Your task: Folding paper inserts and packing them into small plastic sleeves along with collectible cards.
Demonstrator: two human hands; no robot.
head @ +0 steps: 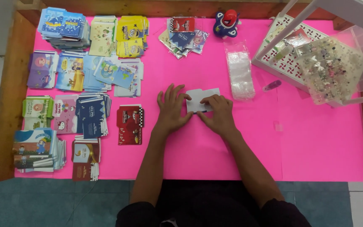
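Observation:
A small white paper envelope lies flat on the pink table cover at the middle. My left hand rests palm down with fingers spread at the envelope's left edge. My right hand presses on the envelope's lower right part, fingers curled over it. Both hands touch the paper; its lower portion is hidden under my right fingers.
Stacks of printed colourful envelopes fill the left side. A red envelope pile lies near my left hand. A clear plastic sleeve pack, a blue-red toy, a white basket and a clear bead box sit at the right.

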